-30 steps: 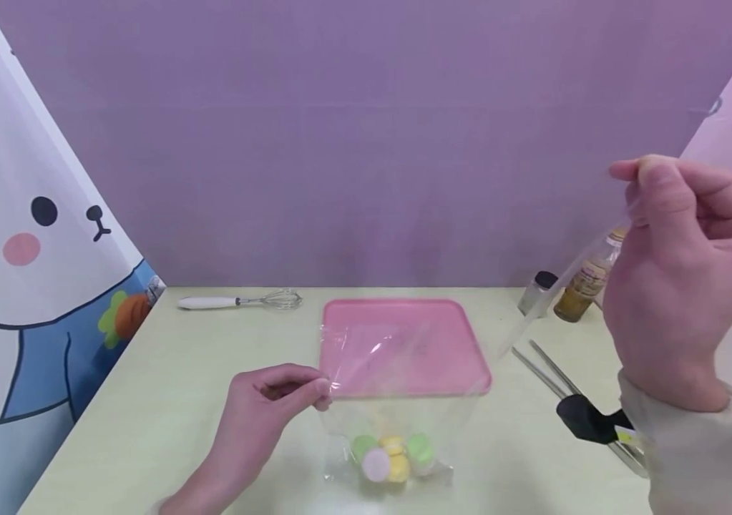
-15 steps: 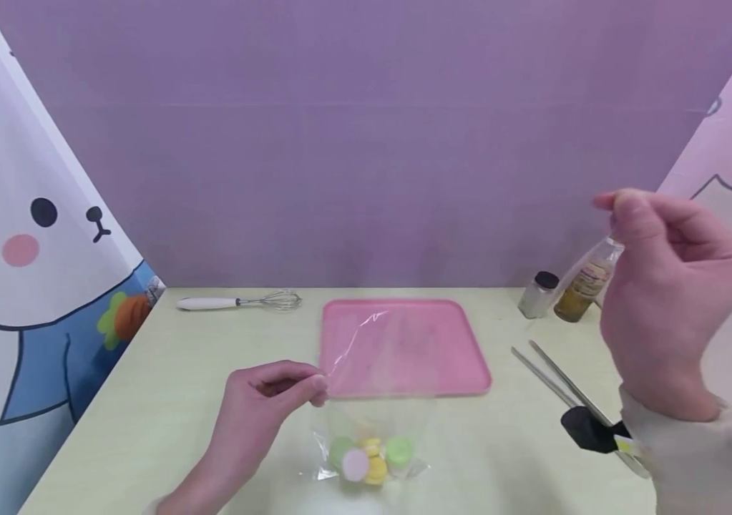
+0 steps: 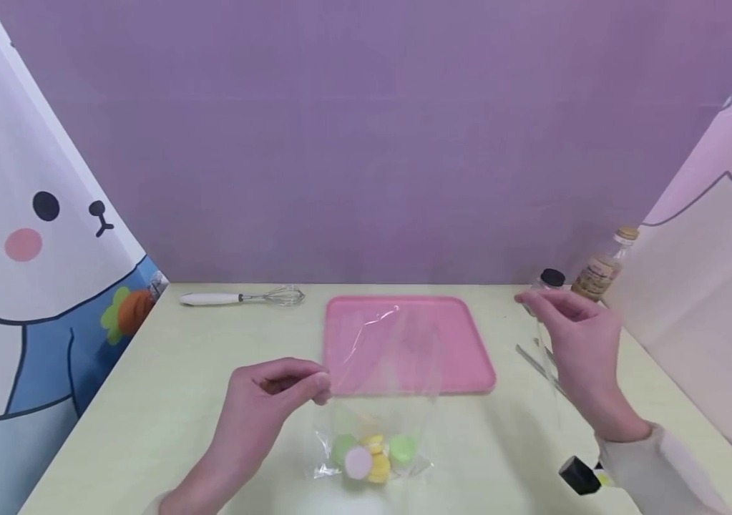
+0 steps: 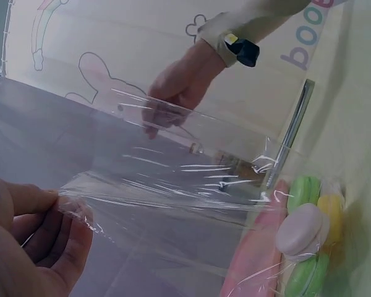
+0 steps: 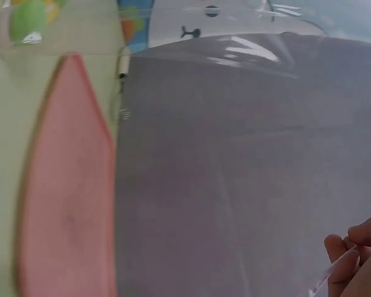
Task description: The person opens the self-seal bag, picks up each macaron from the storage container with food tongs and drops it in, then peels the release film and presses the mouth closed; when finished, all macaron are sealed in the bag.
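Note:
My left hand [image 3: 269, 408] pinches the upper edge of a clear plastic bag [image 3: 378, 422] between thumb and fingers. Several macarons, green, yellow and a lilac one [image 3: 358, 463], lie at the bottom of the bag on the table. In the left wrist view the bag [image 4: 173, 192] stretches from the fingers to the macarons [image 4: 303, 232]. Apart from the bag, to the right, my right hand [image 3: 581, 357] pinches a thin clear strip [image 3: 542, 350], which hangs below the fingertips. The right wrist view shows the strip [image 5: 324, 278] between thumb and fingers.
A pink tray [image 3: 465, 343] lies behind the bag. A whisk [image 3: 243, 297] lies at the back left. Metal tongs [image 3: 536, 365], partly covered by my right hand, lie on the right. A black-lidded jar [image 3: 552, 277] and a corked bottle [image 3: 604, 268] stand at the back right.
My right hand has come down and leftward with the strip, from high on the right to near the tongs. The bag shifted slightly left, then stayed; my left hand keeps its place.

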A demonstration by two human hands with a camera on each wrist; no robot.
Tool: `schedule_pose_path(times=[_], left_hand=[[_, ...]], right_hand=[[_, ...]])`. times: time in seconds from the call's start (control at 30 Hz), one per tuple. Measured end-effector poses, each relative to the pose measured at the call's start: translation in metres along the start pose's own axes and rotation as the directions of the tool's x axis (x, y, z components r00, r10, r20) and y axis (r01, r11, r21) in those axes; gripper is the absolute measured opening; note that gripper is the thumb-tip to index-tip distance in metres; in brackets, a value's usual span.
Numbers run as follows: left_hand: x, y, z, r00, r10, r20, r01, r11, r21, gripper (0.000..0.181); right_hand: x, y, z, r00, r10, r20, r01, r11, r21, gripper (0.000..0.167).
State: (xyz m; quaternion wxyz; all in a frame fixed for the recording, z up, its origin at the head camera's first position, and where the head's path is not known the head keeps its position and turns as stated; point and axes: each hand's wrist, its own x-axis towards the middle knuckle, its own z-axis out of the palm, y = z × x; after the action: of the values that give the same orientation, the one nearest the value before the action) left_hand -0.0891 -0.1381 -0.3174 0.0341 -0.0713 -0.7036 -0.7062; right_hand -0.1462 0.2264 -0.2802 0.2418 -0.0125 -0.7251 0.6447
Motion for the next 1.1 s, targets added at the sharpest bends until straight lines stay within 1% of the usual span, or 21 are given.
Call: schedule_pose_path(times=[0.03, 0.07, 0.13, 0.2, 0.37, 0.43, 0.5, 0.6, 0.77, 0.8, 0.87, 0.97, 1.03, 1.1], left_hand=[[0.0, 0.0, 0.0, 1.0, 0.0, 0.001, 0.0, 1.0, 0.0, 0.017], [0.0, -0.001, -0.001, 1.0, 0.002, 0.002, -0.002, 1.0, 0.001, 0.017], [0.001, -0.001, -0.001, 1.0, 0.003, 0.004, -0.003, 1.0, 0.0, 0.017], [0.001, 0.0, -0.001, 1.0, 0.003, 0.005, -0.003, 1.0, 0.002, 0.017], [0.001, 0.0, -0.001, 1.0, 0.0, 0.003, 0.0, 1.0, 0.008, 0.017], [0.001, 0.0, -0.001, 1.0, -0.004, 0.004, 0.004, 1.0, 0.009, 0.017], [0.001, 0.0, -0.001, 1.0, -0.008, 0.006, 0.008, 1.0, 0.007, 0.018], [0.001, -0.001, -0.001, 1.0, -0.015, 0.01, 0.015, 1.0, 0.006, 0.018], [0.001, 0.001, -0.002, 1.0, -0.021, 0.009, 0.021, 1.0, 0.015, 0.018], [0.001, 0.001, -0.002, 1.0, -0.022, 0.008, 0.022, 1.0, 0.017, 0.019], [0.001, 0.001, -0.002, 1.0, -0.023, 0.007, 0.023, 1.0, 0.021, 0.019], [0.001, 0.001, -0.001, 1.0, -0.022, 0.007, 0.022, 1.0, 0.021, 0.019], [0.001, 0.001, -0.001, 1.0, -0.024, 0.008, 0.024, 1.0, 0.017, 0.018], [0.001, 0.0, -0.001, 1.0, -0.024, 0.01, 0.024, 1.0, 0.015, 0.017]], right_hand=[[-0.001, 0.006, -0.002, 1.0, 0.018, 0.01, -0.017, 0.998, -0.059, 0.028], [-0.002, 0.012, -0.004, 0.999, 0.037, 0.018, -0.035, 0.995, -0.094, 0.028], [-0.003, 0.023, -0.007, 0.998, 0.06, 0.029, -0.054, 0.981, -0.187, 0.029], [-0.004, 0.032, -0.01, 0.996, 0.077, 0.044, -0.064, 0.968, -0.243, 0.03], [-0.005, 0.055, -0.017, 0.989, 0.127, 0.079, -0.095, 0.942, -0.323, 0.033], [-0.005, 0.063, -0.021, 0.983, 0.16, 0.094, -0.119, 0.933, -0.341, 0.034], [-0.003, 0.071, -0.024, 0.975, 0.195, 0.103, -0.144, 0.917, -0.372, 0.033], [-0.002, 0.082, -0.031, 0.955, 0.267, 0.128, -0.193, 0.889, -0.415, 0.035], [-0.001, 0.097, -0.038, 0.909, 0.377, 0.178, -0.269, 0.856, -0.441, 0.038], [-0.001, 0.099, -0.039, 0.903, 0.389, 0.183, -0.274, 0.849, -0.451, 0.037], [0.001, 0.105, -0.041, 0.893, 0.409, 0.188, -0.275, 0.826, -0.492, 0.038], [0.002, 0.113, -0.045, 0.883, 0.419, 0.212, -0.24, 0.791, -0.562, 0.039], [0.003, 0.12, -0.047, 0.881, 0.419, 0.222, -0.216, 0.772, -0.597, 0.038], [0.002, 0.125, -0.049, 0.884, 0.41, 0.227, -0.193, 0.76, -0.621, 0.036]])
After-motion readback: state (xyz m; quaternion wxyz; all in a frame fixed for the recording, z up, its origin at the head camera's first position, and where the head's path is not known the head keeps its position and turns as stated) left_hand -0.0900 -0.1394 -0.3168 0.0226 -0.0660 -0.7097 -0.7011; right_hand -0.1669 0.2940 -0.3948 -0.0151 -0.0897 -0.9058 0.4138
